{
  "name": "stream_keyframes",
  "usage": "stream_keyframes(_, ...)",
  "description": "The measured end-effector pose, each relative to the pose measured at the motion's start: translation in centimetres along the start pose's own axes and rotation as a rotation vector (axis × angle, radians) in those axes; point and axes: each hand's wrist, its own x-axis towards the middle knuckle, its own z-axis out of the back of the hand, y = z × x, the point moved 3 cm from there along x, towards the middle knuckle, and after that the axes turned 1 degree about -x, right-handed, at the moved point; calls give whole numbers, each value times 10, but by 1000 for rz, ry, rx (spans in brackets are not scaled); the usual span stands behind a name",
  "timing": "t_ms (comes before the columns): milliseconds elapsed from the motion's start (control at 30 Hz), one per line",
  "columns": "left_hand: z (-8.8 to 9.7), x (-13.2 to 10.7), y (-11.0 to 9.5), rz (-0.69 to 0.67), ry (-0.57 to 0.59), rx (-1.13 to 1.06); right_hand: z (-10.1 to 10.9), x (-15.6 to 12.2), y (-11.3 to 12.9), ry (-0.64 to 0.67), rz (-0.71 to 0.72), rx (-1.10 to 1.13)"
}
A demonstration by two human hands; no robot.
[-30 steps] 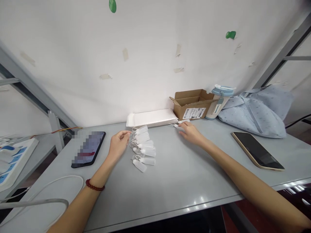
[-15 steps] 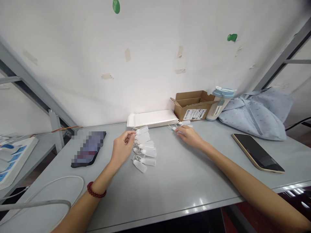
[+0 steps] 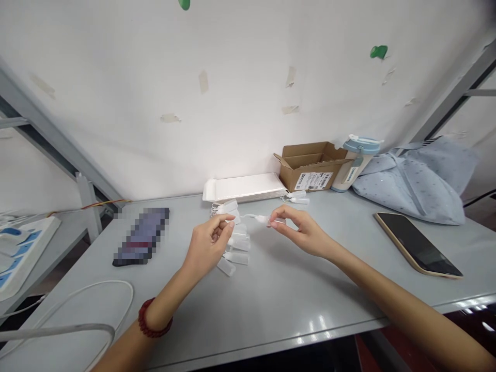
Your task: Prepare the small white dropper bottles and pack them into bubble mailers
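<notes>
My right hand point(image 3: 304, 232) pinches a small translucent white plastic piece point(image 3: 262, 219), bottle-shaped, with a thin white cord at its end. The cord points left, towards my left hand point(image 3: 209, 245). The fingers of that hand are curled, thumb and index tips close together. Whether anything thin lies between them is too small to make out. Behind and beside my left hand lies a pile of similar corded pieces point(image 3: 241, 242), partly hidden by the fingers. Two more corded pieces point(image 3: 298, 198) rest beyond my right hand, by the box.
A stack of white envelopes point(image 3: 248, 187) lies against the wall beside an open cardboard box point(image 3: 310, 173). To the right are a blue-lidded cup point(image 3: 354, 163), a light blue bag point(image 3: 411, 186) and a phone point(image 3: 416, 245). A pixelated phone-like item point(image 3: 143, 235) and cables point(image 3: 126, 289) lie left.
My right hand has come back from the far pieces by the box, bringing one with it towards the middle. My left hand has shifted slightly right and nearer, over the pile's edge.
</notes>
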Motion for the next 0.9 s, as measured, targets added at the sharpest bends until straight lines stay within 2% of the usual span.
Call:
stream_keyframes(333, -9, -3, -3, 59, 166, -106, -3, -2, 1, 38, -51, 131)
stream_keyframes(433, -10, -3, -6, 66, 190, -138, -5, -2, 1, 57, -49, 141)
stream_keyframes(733, -15, -3, -3, 205, 239, -353, -9, -4, 2, 84, -53, 176)
stream_keyframes(900, -15, -3, -3, 229, 241, -383, -10, -4, 3, 101, -68, 194)
